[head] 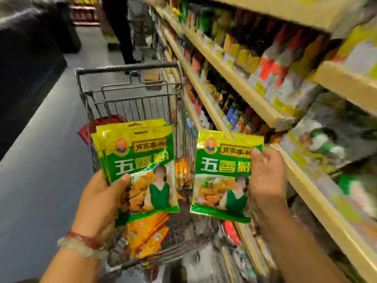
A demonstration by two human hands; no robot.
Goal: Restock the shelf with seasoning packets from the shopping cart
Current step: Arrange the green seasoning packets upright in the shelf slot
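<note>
Green-and-yellow foil everywhere at centre frame. Left hand point(102, 199), lower left, with fingers clenched around a fanned stack of seasoning packets point(135, 160), thumb pressed across the front of the top one. Beaded bracelets point(81, 245) at that wrist, one dark red, one pale. Right hand point(267, 178), right of centre, gripping a single packet point(221, 172) by its right edge, thumb on the printed face, remaining fingers hidden behind the foil. Same print on both: white characters on a green band, a round logo near the top, a food picture below. Stack and single packet held upright, side by side, apart, with a narrow gap between them.

Below and behind both, a wire shopping cart point(130, 94), dark handle bar across the upper middle of the frame. Inside the cart, at lower centre, more orange-yellow packets point(146, 231) lying flat, partly covered by the stack in the left hand. Red basket point(106, 121) peeking out just behind the stack's upper left corner.

Along the right side of the frame, pale wooden shelf point(234, 82) boards running diagonally from upper centre to lower right, crowded with bottles point(265, 58) and packs, heavily blurred, labels unreadable. Grey floor point(40, 160) filling the left side. At upper centre, beyond the cart, legs of another person point(122, 33) in dark trousers.
</note>
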